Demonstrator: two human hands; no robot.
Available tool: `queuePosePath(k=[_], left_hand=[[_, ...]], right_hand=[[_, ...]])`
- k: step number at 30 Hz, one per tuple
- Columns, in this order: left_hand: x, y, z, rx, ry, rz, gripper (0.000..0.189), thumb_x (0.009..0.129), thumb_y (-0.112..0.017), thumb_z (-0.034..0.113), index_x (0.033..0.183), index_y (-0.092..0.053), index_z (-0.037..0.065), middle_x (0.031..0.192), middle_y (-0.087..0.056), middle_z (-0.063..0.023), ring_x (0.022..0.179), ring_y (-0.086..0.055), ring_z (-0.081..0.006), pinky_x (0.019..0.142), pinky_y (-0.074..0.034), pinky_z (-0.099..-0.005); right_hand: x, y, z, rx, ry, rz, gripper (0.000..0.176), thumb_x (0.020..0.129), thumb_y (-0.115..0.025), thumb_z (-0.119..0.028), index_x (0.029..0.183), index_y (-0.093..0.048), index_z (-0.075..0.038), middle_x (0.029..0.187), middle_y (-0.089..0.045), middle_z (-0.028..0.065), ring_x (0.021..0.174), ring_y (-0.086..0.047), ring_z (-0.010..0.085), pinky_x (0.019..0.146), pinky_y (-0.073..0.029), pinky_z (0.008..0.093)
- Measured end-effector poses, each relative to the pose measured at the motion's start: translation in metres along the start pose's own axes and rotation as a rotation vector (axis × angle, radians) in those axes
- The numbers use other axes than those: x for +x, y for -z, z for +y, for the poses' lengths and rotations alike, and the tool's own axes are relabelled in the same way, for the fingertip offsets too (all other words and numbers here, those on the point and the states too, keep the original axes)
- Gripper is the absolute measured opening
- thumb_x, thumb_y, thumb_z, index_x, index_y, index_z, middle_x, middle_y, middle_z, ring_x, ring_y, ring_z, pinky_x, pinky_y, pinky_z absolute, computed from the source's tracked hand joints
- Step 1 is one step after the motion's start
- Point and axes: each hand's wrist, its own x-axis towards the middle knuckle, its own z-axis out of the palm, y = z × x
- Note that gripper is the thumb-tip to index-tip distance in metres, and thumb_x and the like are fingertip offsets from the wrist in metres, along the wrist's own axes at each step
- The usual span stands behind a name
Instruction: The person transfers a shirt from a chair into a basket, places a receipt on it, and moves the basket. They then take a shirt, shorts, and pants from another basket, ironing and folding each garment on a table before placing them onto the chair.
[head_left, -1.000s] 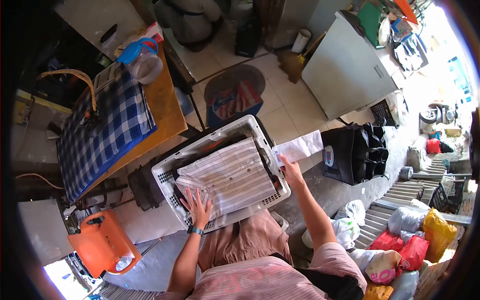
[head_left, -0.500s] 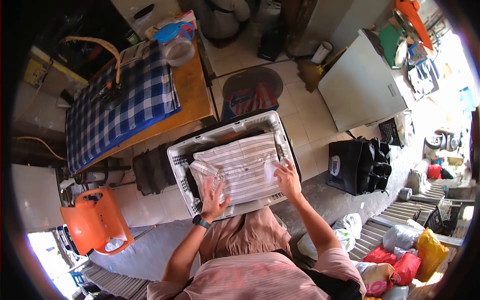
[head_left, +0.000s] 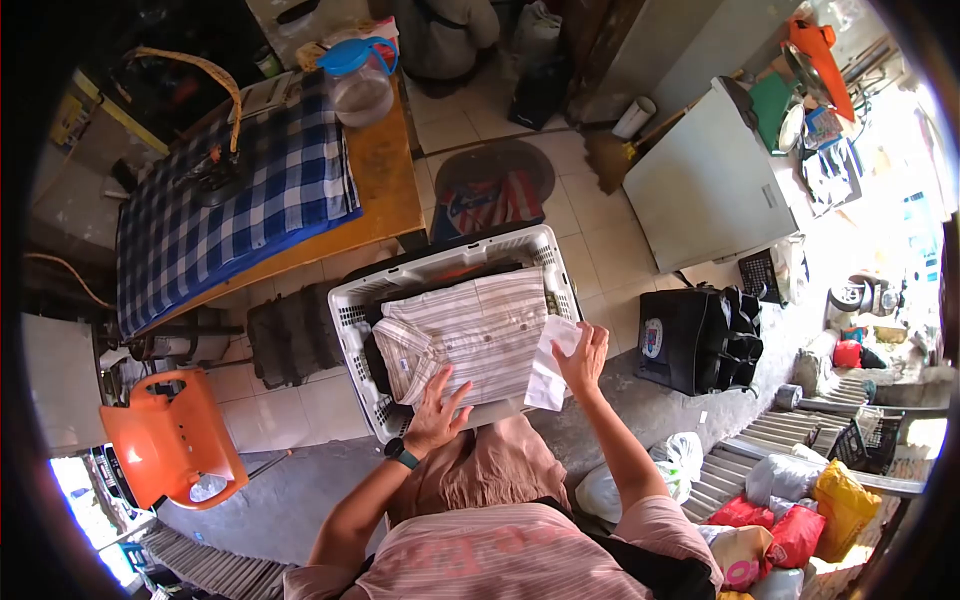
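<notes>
A white plastic basket (head_left: 352, 362) stands in front of me. Inside it lies a folded striped shirt (head_left: 468, 318), its collar toward the left. Darker cloth shows beneath the shirt along the basket's sides. My right hand (head_left: 584, 352) grips a white slip of paper (head_left: 546, 378) between thumb and fingers, over the basket's right side. My left hand (head_left: 438, 412), with a dark watch on the wrist, has its fingers spread over the shirt's lower left edge, holding nothing.
A wooden table with a blue checked cloth (head_left: 270, 170) and a blue-lidded jug (head_left: 360, 95) is at left. An orange chair (head_left: 165, 440) stands lower left. On the right are a black bag (head_left: 685, 335), a white cabinet (head_left: 705, 185) and several plastic bags (head_left: 800, 530).
My right hand has drawn the paper right and toward me, so more of it shows. My left hand has shifted slightly right along the shirt's lower edge. The whole view has shifted slightly.
</notes>
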Motion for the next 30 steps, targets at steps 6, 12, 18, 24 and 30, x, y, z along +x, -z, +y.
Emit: queuePosePath(k=[6, 12, 18, 24, 30], left_hand=[[0.004, -0.006, 0.003, 0.003, 0.041, -0.129, 0.052, 0.086, -0.063, 0.019, 0.135, -0.047, 0.011, 0.143, -0.031, -0.0247, 0.13, -0.036, -0.0409, 0.107, -0.033, -0.0493], [0.029, -0.014, 0.009, -0.042, -0.008, -0.15, 0.051, 0.087, -0.062, 0.019, 0.135, -0.046, 0.011, 0.142, -0.036, -0.0183, 0.133, -0.035, -0.0367, 0.108, -0.031, -0.0478], [0.058, -0.033, 0.034, -0.144, -0.031, -0.173, 0.064, 0.081, -0.07, 0.03, 0.135, -0.045, 0.008, 0.144, -0.038, -0.0161, 0.136, -0.032, -0.0347, 0.11, -0.029, -0.0462], [0.062, -0.054, 0.039, -0.109, 0.182, -0.138, 0.08, 0.083, -0.069, 0.028, 0.147, -0.025, 0.01, 0.147, -0.033, -0.0187, 0.137, -0.031, -0.0336, 0.111, -0.028, -0.0451], [0.066, -0.03, 0.023, -1.492, 0.533, 0.126, 0.051, 0.094, -0.049, 0.006, 0.142, -0.033, 0.008, 0.129, -0.05, -0.0074, 0.114, -0.051, -0.0175, 0.097, -0.04, -0.0306]], right_hand=[[0.007, -0.019, 0.017, 0.039, -0.177, 0.04, 0.035, 0.075, -0.076, -0.023, 0.098, -0.056, -0.007, 0.096, -0.054, 0.0135, 0.095, -0.051, 0.034, 0.08, -0.042, 0.0427], [0.004, -0.021, 0.019, 0.156, -0.263, 0.009, 0.021, 0.082, -0.069, -0.016, 0.086, -0.057, 0.0, 0.082, -0.059, 0.0152, 0.069, -0.063, 0.0319, 0.062, -0.049, 0.0436], [-0.006, -0.033, 0.012, 1.07, -0.933, -0.417, 0.016, 0.085, -0.07, -0.011, 0.085, -0.061, 0.003, 0.075, -0.061, 0.0061, 0.063, -0.062, 0.0146, 0.054, -0.053, 0.0264], [-0.029, -0.003, -0.079, 1.101, -0.731, -0.519, 0.017, 0.088, -0.067, -0.01, 0.08, -0.055, -0.002, 0.077, -0.062, 0.0042, 0.065, -0.061, 0.0103, 0.057, -0.052, 0.024], [-0.001, 0.039, -0.099, 1.074, -0.277, -0.686, 0.024, 0.093, -0.061, -0.016, 0.11, -0.065, 0.0, 0.102, -0.068, 0.0048, 0.092, -0.059, 0.0083, 0.082, -0.045, 0.0223]])
